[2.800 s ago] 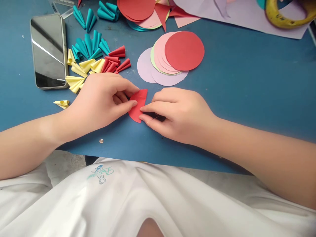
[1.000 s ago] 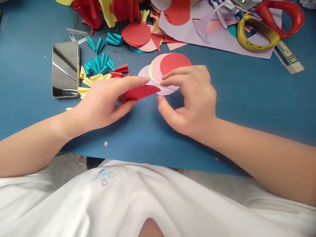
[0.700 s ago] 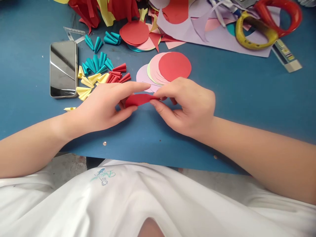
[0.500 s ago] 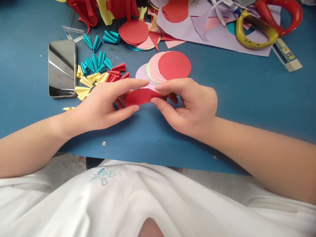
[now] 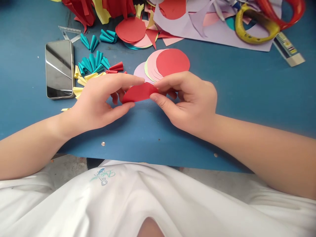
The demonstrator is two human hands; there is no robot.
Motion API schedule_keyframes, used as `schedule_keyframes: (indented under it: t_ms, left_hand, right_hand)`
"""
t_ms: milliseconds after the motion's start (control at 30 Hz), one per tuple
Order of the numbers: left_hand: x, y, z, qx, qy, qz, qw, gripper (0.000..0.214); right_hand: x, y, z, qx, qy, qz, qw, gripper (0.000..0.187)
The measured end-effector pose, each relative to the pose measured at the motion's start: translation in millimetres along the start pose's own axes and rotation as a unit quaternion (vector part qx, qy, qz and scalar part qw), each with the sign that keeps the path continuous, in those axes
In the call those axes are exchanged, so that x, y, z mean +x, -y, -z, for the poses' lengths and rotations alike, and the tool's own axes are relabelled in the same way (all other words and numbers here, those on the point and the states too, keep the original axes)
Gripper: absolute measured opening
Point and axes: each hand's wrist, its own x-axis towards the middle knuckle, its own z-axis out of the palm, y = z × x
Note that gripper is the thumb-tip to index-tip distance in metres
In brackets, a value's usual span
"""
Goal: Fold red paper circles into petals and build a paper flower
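Now that the folded red paper circle (image 5: 138, 92) is lifted off the blue tabletop (image 5: 247, 92), left hand (image 5: 98, 98) and right hand (image 5: 192, 102) pinch opposite ends at 6 o'clock of the stacked paper circles (image 5: 168, 62), so folding has moved mid-air.

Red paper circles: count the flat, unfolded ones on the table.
2. One red circle tops the pastel stack beyond the hands; another red circle lies on the scrap pile behind. More may be hidden underneath.

A red paper piece (image 5: 138, 93) sits at centre frame. Above it, a red circle (image 5: 172, 62) tops pink, pale green and lilac discs. Teal folded cones (image 5: 92, 62), yellow cones (image 5: 81, 82) upper left; blue table (image 5: 247, 92); yellow tape measure (image 5: 256, 24) upper right.
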Motion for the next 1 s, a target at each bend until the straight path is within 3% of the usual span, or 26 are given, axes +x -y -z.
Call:
schedule_keyframes:
  t_ms: [167, 433, 600, 667, 833, 1000]
  left_hand:
    - [-3, 3, -4.7, -0.022, -0.021, 0.007, 1.000, 0.067]
    - [-2, 5, -9.3, -0.021, 0.009, -0.035, 0.999, 0.053]
    - [0, 6, -14.9, -0.073, 0.036, -0.054, 0.995, 0.057]
    - [-1, 4, -16.8, -0.104, 0.031, -0.032, 0.994, 0.065]
    - [0, -12, -14.9, -0.199, 0.060, 0.124, 0.970, 0.060]
    - [5, -19, -11.2, -0.235, 0.076, 0.150, 0.957, 0.055]
  right_hand:
    - [-1, -4, -3, -0.008, -0.004, 0.013, 1.000, 0.026]
    - [-8, -6, -8, 0.032, 0.006, 0.023, 0.999, 0.036]
    - [-10, -8, -8, 0.042, -0.005, 0.017, 0.999, 0.030]
    - [-10, -8, -7, 0.047, -0.007, 0.023, 0.999, 0.029]
    - [-9, -7, -3, 0.023, 0.017, 0.028, 0.999, 0.027]
    - [-5, -2, 1, 0.039, 0.015, 0.125, 0.991, 0.020]
